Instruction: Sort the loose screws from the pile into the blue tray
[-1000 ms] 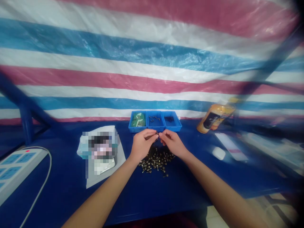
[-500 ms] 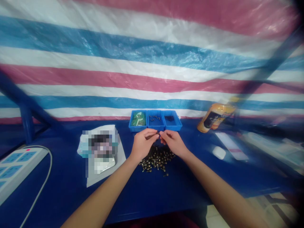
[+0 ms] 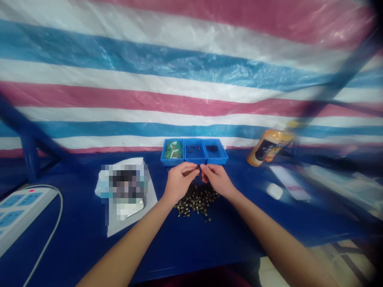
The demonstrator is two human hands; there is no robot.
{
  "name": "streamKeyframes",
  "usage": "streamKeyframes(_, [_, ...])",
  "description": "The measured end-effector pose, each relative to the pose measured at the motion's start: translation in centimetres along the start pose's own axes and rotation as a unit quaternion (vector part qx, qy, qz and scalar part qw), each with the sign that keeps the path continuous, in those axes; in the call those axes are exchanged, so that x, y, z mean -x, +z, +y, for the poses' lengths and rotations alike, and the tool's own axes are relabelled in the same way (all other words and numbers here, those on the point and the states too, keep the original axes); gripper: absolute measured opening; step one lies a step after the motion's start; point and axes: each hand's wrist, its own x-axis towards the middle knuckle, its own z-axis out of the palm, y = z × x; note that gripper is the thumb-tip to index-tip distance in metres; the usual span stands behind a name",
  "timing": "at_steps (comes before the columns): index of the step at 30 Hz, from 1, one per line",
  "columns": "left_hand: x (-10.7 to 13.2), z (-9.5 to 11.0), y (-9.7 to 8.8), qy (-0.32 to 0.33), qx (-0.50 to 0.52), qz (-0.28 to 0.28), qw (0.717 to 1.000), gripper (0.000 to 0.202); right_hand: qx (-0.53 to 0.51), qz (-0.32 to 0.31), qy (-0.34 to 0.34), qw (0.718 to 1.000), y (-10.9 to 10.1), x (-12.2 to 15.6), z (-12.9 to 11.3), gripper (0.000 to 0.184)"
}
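Little has moved since the earlier frame: the view shifts slightly, so most things on the dark blue, smooth-surfaced table [image 3: 236,239] sit a touch farther left, while the bare left hand [image 3: 181,183] and bare right hand [image 3: 218,179] keep almost the same pose, which suggests that the same fine fingertip handling goes on. Nearest, below centre, one stray brass-coloured metal piece [image 3: 208,219] with a thin stem lies just apart from a loose pile of similar brass-and-dark metal pieces [image 3: 197,199]. Above that pile, at the centre of the frame, the hands meet almost tip to tip, thumb and forefinger of each pinched together on what looks like a tiny dark piece [image 3: 198,166], too small and covered to identify. Just beyond the fingertips stand three joined-looking blue plastic trays [image 3: 220,161]: the left one holds a green bag with white pieces, the middle a few small metal bits, the right small dark bits. Behind them hangs a red, white and blue striped plastic sheet [image 3: 191,71].
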Motion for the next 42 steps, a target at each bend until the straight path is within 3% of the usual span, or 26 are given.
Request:
streamKeyframes(17, [0.0, 0.4, -0.1, 0.009, -0.019, 0.014, 1.000, 0.025, 0.006, 0.011, -0.003, 1.000, -0.2, -0.3, 0.3, 0.056])
streamKeyframes(30, [0.1, 0.5, 0.2, 0.008, -0.015, -0.002, 1.000, 0.022, -0.037, 0.024, 0.017, 0.999, -0.2, -0.2, 0.2, 0.042])
streamKeyframes(37, [0.0, 0.8, 0.2, 0.008, 0.008, 0.033, 0.999, 0.025, 0.003, 0.053, 0.007, 0.999, -0.6, -0.5, 1.0, 0.036])
streamKeyframes(42, [-0.2, 0.7, 0.0, 0.018, -0.008, 0.050, 0.999, 0.028, 0.105, 0.085, -0.030, 0.990, -0.9, -0.5, 1.4, 0.026])
